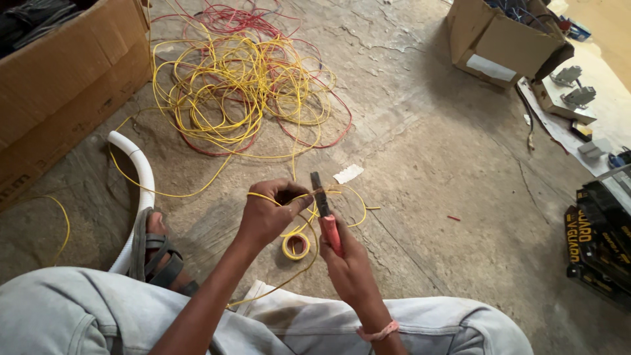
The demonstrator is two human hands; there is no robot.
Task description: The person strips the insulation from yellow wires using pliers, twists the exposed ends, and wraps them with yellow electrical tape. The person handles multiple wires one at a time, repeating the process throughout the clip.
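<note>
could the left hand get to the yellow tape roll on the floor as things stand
Probably yes. The tape roll lies on bare floor just below the left hand, nothing over it, but that hand is pinching the yellow wire.

Yellow wire (pixel 230 92), red wire (pixel 328 125), red-handled pliers (pixel 327 217), yellow tape roll (pixel 296 246), white pipe (pixel 140 174), brown cardboard box (pixel 62 85).

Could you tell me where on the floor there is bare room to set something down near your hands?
Bare concrete floor lies right of the pliers, between the cardboard box and the dark packages. It is crowded ahead of the left hand, where the wire tangle spreads, and below it, by the yellow tape roll.
</note>
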